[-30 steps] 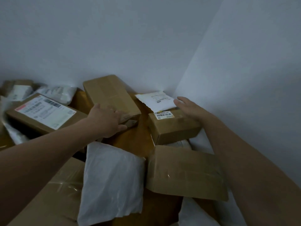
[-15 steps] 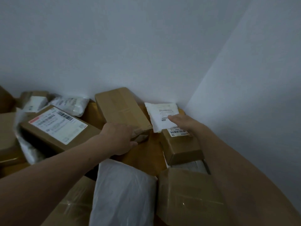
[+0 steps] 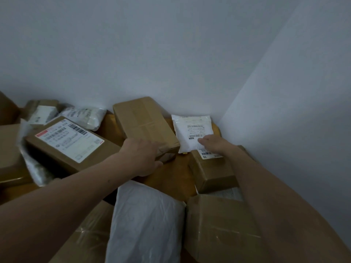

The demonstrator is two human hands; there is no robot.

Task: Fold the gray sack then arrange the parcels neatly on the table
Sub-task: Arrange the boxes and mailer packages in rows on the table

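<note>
Parcels crowd the head view: brown boxes and white mailers heaped on the wooden worktop [image 3: 171, 179] where two walls meet. The left hand [image 3: 144, 156] grips the near end of a long brown box [image 3: 142, 122], fingers over its top and thumb tucked under the edge. The box lies askew, its far end against the back wall. The right hand [image 3: 214, 145] lies flat, fingers straight, pressing on a small white mailer [image 3: 190, 130] in the corner, its wrist over a small brown box [image 3: 214, 173] just beside. A labelled box [image 3: 70, 143] sits to the left, and a large white mailer [image 3: 146, 224] lies nearest the camera. The gray sack cannot be picked out with certainty — crumpled grey plastic [image 3: 32, 168] under the labelled box may be it. The step in hand looks to be arranging the parcels. The next move likely calls for squaring the long brown box to the wall and sliding the small white mailer flush beside it — without dragging their neighbours.
</note>
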